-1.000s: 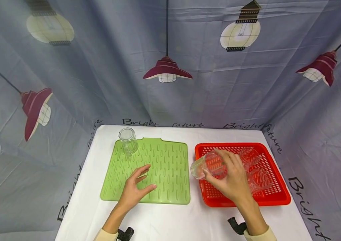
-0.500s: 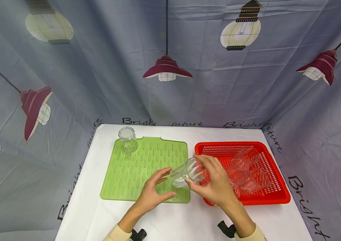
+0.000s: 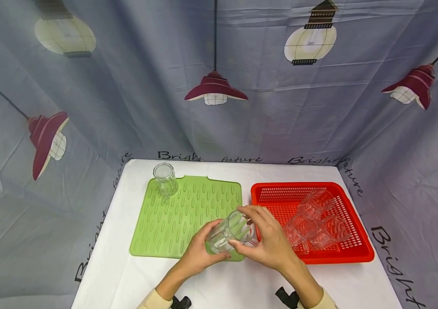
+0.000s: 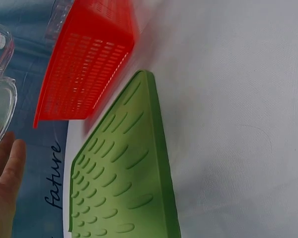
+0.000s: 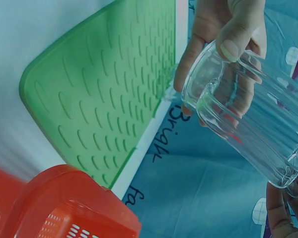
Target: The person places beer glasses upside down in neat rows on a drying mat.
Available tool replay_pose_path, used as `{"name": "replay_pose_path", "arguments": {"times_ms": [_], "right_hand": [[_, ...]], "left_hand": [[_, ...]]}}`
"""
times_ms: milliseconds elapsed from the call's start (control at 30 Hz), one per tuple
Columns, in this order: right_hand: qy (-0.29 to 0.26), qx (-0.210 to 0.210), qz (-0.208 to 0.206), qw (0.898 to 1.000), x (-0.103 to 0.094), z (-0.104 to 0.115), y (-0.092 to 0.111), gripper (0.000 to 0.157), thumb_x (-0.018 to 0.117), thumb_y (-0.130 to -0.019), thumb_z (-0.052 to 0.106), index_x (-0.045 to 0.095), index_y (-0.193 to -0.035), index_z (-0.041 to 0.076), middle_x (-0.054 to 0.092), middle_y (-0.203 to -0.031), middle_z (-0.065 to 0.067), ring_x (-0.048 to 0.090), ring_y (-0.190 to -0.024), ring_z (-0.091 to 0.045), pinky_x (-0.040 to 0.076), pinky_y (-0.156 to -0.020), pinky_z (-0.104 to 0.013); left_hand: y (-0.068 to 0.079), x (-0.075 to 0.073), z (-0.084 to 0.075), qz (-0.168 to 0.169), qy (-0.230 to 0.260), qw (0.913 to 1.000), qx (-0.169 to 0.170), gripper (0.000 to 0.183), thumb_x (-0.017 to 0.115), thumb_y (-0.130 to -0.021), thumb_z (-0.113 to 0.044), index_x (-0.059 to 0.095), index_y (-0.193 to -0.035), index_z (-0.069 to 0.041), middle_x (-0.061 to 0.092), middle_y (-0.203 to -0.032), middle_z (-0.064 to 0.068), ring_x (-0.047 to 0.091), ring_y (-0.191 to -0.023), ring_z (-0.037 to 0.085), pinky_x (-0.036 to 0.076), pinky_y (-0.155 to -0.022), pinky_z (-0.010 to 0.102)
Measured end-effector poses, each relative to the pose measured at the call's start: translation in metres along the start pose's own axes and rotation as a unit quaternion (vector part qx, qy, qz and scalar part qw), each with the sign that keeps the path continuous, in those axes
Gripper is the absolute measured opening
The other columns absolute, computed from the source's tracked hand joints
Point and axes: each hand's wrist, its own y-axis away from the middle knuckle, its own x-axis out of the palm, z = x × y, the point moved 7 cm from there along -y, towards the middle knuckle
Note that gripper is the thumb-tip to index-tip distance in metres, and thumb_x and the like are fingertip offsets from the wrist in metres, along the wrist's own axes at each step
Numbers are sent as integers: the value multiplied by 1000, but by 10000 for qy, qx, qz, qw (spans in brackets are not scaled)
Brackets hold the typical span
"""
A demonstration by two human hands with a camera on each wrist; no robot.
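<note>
Curtain [image 3: 126, 107] read "Bright fature", repeated. Right hand [image 3: 267, 238] and left hand [image 3: 197, 254] both gripped one tilted glass mug [image 3: 229, 232], aloft by green mat [image 3: 199, 210]. Second mug [image 3: 166, 180] stood on mat; red basket [image 3: 339, 259] held at least three.

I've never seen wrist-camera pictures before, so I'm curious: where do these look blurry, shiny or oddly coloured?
Head view: mat fairly crisp, though the clear glasses in the basket blend together; left wrist: the basket's edge smears red toward the cloth; right wrist: bright glints on the held glass, curtain tinted teal, basket blurred at lower left.
</note>
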Motion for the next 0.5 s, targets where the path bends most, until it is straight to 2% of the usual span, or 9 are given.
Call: {"name": "replay_pose_path", "arguments": {"times_ms": [133,233,400,500], "right_hand": [[-139,91,148,9998,0,-4,0,79,96,-75,38,63,-146,22,70,-134,0,66,-117,-15,62,-91,-35],[-578,389,481,9964,2,-14,2,79,97,-79,35,61,-148,23,67,-136,0,67,-115,-14,64,-93,-36],[-1420,1099,1066,9780,3,-41,12,74,96,-82,32,61,-146,22,66,-131,-3,68,-108,-17,66,-94,-35],[-1893,1457,1463,9600,6,-55,21,71,97,-82,30,62,-143,20,66,-129,-6,70,-109,-25,65,-98,-37]], "left_hand": [[0,-1,0,-25,-3,10000,24,90,96,-81,-32,47,-157,-38,57,-156,-10,58,-137,17,51,-114,42],[2,-5,0,-55,11,10000,16,90,96,-82,-34,48,-158,-36,57,-156,-10,59,-134,16,52,-110,38],[6,-16,-3,-73,143,9997,177,88,96,-83,-31,50,-158,-34,59,-155,-3,62,-129,16,56,-104,31],[10,-24,-7,-35,237,9990,378,85,96,-83,-27,51,-156,-29,60,-154,4,63,-132,21,57,-110,31]]}}
